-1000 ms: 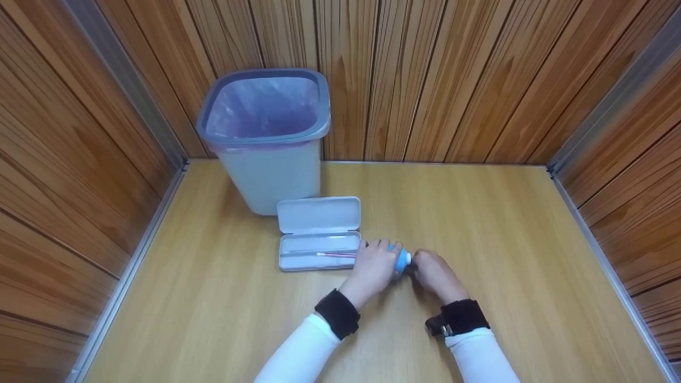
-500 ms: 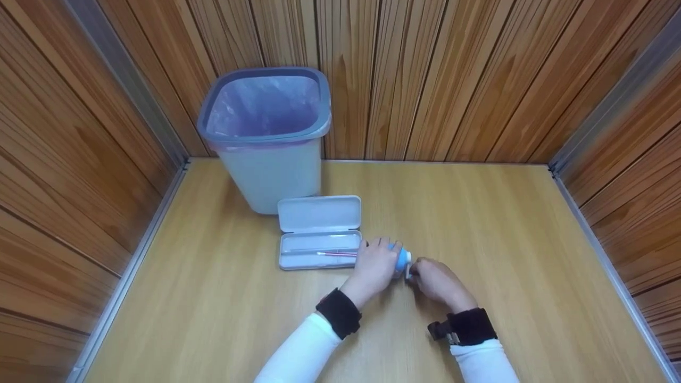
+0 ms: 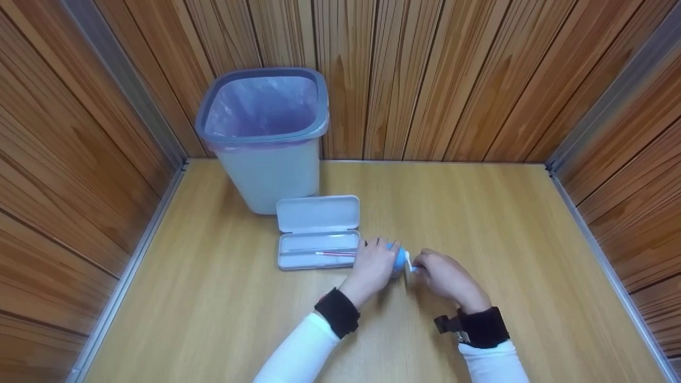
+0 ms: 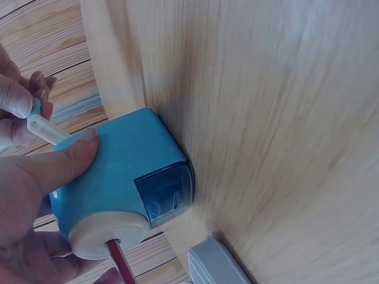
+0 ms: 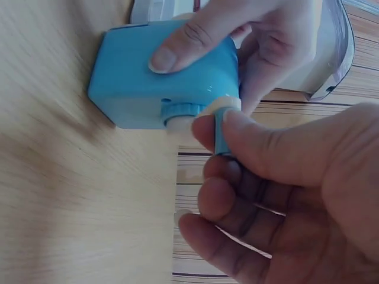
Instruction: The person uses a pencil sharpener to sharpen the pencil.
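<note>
A blue crank pencil sharpener (image 4: 127, 160) stands on the table, gripped by my left hand (image 3: 371, 266), its thumb across the body. A red pencil (image 4: 120, 263) is stuck into the round white front of the sharpener. In the head view the pencil's length reaches left over the pencil case. On the sharpener's other side, my right hand (image 3: 444, 276) pinches the small blue knob (image 5: 221, 133) of the white crank arm between thumb and forefinger; its other fingers curl below. A dark see-through shavings drawer (image 4: 166, 194) shows low on the sharpener's front.
A grey pencil case (image 3: 318, 214) lies with its lid up, just left of my left hand. Behind it a pale waste bin (image 3: 271, 178) with a liner stands near the back wall. Wood-panelled walls (image 3: 425, 80) border the table (image 3: 479, 213) on three sides.
My right hand has gone round with the crank, and the crank arm now shows in the head view. My left hand and the sharpener have stayed in place.
</note>
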